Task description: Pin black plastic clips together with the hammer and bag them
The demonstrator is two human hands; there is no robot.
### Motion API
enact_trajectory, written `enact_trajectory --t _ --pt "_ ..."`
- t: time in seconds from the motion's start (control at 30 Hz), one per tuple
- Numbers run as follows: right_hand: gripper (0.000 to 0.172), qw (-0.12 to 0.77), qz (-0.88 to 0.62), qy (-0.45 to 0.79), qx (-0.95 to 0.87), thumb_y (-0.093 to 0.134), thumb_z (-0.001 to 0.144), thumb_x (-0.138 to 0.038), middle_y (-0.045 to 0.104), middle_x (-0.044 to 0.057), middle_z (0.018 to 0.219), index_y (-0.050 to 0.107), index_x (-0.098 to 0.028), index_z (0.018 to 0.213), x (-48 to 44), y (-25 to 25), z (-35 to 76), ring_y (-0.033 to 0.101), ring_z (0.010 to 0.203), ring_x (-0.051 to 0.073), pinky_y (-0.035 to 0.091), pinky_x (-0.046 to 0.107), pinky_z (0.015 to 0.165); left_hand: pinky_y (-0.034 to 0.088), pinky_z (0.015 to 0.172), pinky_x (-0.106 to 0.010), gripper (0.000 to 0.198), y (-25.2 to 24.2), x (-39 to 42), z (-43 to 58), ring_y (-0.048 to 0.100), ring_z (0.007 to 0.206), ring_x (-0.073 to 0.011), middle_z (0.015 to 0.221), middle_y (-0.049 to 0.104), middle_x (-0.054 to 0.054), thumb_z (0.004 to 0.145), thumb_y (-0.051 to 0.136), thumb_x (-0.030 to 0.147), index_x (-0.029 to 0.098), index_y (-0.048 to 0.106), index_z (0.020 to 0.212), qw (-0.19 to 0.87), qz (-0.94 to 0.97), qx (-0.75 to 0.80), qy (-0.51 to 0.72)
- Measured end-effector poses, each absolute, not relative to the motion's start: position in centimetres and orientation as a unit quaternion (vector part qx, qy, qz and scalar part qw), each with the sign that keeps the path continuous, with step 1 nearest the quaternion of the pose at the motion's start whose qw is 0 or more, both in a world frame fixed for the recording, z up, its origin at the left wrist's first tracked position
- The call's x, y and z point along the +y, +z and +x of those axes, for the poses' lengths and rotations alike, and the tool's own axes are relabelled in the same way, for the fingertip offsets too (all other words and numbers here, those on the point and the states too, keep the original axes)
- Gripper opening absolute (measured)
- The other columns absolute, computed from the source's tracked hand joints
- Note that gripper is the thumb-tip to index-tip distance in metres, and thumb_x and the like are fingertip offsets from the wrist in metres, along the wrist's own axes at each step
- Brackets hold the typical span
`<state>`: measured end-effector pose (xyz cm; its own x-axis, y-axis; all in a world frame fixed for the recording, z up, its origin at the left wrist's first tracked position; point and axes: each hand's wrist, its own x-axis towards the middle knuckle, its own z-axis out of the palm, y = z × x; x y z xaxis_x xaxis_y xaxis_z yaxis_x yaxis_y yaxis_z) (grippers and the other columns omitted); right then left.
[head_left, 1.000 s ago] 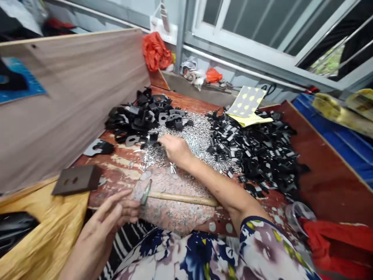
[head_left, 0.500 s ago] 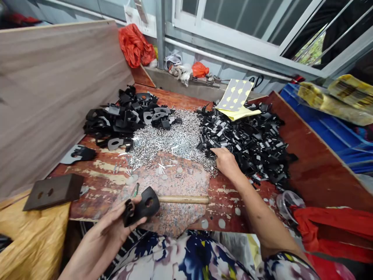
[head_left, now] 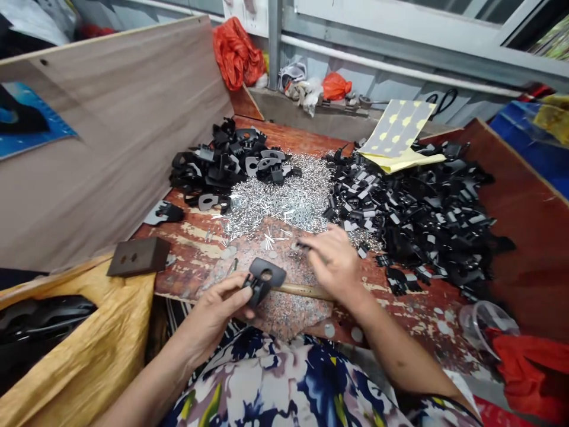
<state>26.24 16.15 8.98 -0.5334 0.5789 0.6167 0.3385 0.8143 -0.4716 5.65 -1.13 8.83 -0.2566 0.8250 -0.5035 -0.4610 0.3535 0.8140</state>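
Note:
My left hand (head_left: 220,305) is closed on a black plastic piece (head_left: 274,273) that has a round hole in its flat end. My right hand (head_left: 338,261) pinches a small dark piece (head_left: 304,244), partly blurred, a short way to the right of the held plastic piece. Under both hands lies a speckled stone slab (head_left: 306,317). A wooden handle (head_left: 306,290) rests across it, one end hidden behind the black piece. Just beyond my hands spreads a heap of small metal pins (head_left: 267,198), some loose on the slab.
Larger black plastic pieces (head_left: 208,166) are piled at the back left. On the right lies a big heap of small black parts (head_left: 413,213), with a sticker sheet (head_left: 398,127) on top. A brown block (head_left: 138,256) sits left, a clear tub (head_left: 484,323) right. Wooden boards (head_left: 133,130) wall the table.
My right hand has come back from the heap of small black parts toward my left hand, now with a small dark piece. My left hand has raised and turned the black plastic piece. The view has shifted left.

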Motion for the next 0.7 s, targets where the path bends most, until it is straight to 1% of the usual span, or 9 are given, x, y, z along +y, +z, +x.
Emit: enact_trajectory --t 0.1,0.17,0.33,0.43,0.5,0.57,0.63,0.67,0.7 --pt "0.025 0.392 -0.235 0.252 -0.853 0.059 0.091 -0.015 0.077 -0.003 0.089 0.075 -0.03 0.103 11.6 8.7 22.8 0.07 0.085 0.017 0.042 0.053 0.112 0.054 0.06 -0.022 0.031 9.6 0.2 6.8 0.059 0.07 -0.0116 0.1 0.063 -0.006 0.068 0.09 0.045 0.019 0.082 0.083 0.618 0.185 0.514 0.566" --pt "0.026 0.401 -0.239 0.28 -0.839 0.059 0.09 -0.014 0.077 -0.002 0.087 0.076 -0.029 0.103 10.4 8.3 21.9 0.071 0.087 0.018 0.038 0.057 0.114 0.052 0.057 -0.021 0.029 9.8 0.6 7.3 0.059 0.067 -0.0111 0.097 0.062 -0.005 0.07 0.088 0.044 0.018 0.081 0.082 0.624 0.196 0.488 0.579" --pt "0.04 0.401 -0.222 0.3 -0.837 0.057 0.089 -0.012 0.078 -0.002 0.089 0.073 -0.037 0.116 9.9 7.4 22.0 0.071 0.092 0.023 0.035 0.064 0.115 0.056 0.061 -0.024 0.029 9.1 0.0 7.5 0.059 0.073 -0.0128 0.104 0.059 -0.007 0.071 0.087 0.043 0.016 0.08 0.077 0.602 0.203 0.484 0.602" --pt "0.042 0.385 -0.198 0.349 -0.831 0.056 0.091 -0.015 0.077 0.0 0.091 0.071 -0.039 0.122 9.1 7.2 22.2 0.071 0.091 0.025 0.042 0.064 0.11 0.057 0.059 -0.025 0.031 8.3 -0.6 7.2 0.06 0.07 -0.0117 0.109 0.058 -0.007 0.072 0.086 0.046 0.016 0.081 0.079 0.595 0.222 0.491 0.596" --pt "0.04 0.372 -0.192 0.397 -0.817 0.056 0.093 -0.017 0.077 0.001 0.093 0.07 -0.039 0.124 8.4 7.2 22.2 0.071 0.089 0.024 0.047 0.061 0.106 0.057 0.057 -0.025 0.031 7.8 -1.0 6.7 0.06 0.065 -0.0093 0.121 0.055 -0.009 0.074 0.084 0.047 0.016 0.081 0.081 0.59 0.244 0.495 0.589" --pt "0.041 0.344 -0.182 0.435 -0.812 0.057 0.094 -0.019 0.076 0.001 0.097 0.068 -0.039 0.127 8.2 7.5 22.1 0.07 0.091 0.023 0.047 0.058 0.106 0.057 0.056 -0.026 0.029 7.5 -1.6 6.1 0.062 0.067 -0.0093 0.142 0.047 -0.011 0.078 0.081 0.045 0.017 0.081 0.083 0.579 0.266 0.5 0.586" --pt "0.042 0.284 -0.151 0.455 -0.83 0.057 0.094 -0.017 0.077 0.0 0.099 0.068 -0.038 0.128 8.8 8.0 21.8 0.07 0.094 0.02 0.048 0.054 0.107 0.057 0.058 -0.027 0.025 7.2 -2.2 5.4 0.064 0.077 -0.014 0.155 0.038 -0.011 0.081 0.079 0.042 0.017 0.081 0.083 0.563 0.283 0.508 0.588" --pt "0.041 0.243 -0.134 0.457 -0.845 0.057 0.094 -0.016 0.077 -0.001 0.097 0.069 -0.038 0.127 9.5 8.3 21.5 0.07 0.092 0.019 0.051 0.051 0.103 0.056 0.059 -0.026 0.024 7.0 -2.5 5.0 0.064 0.08 -0.0158 0.153 0.042 -0.012 0.082 0.078 0.041 0.017 0.081 0.083 0.555 0.283 0.514 0.59" --pt "0.04 0.207 -0.126 0.448 -0.861 0.057 0.094 -0.014 0.077 -0.002 0.094 0.072 -0.037 0.123 10.5 8.6 21.0 0.07 0.088 0.018 0.054 0.047 0.097 0.055 0.059 -0.025 0.023 6.7 -2.9 4.7 0.062 0.079 -0.0158 0.143 0.052 -0.013 0.083 0.078 0.039 0.017 0.081 0.083 0.548 0.277 0.519 0.594"
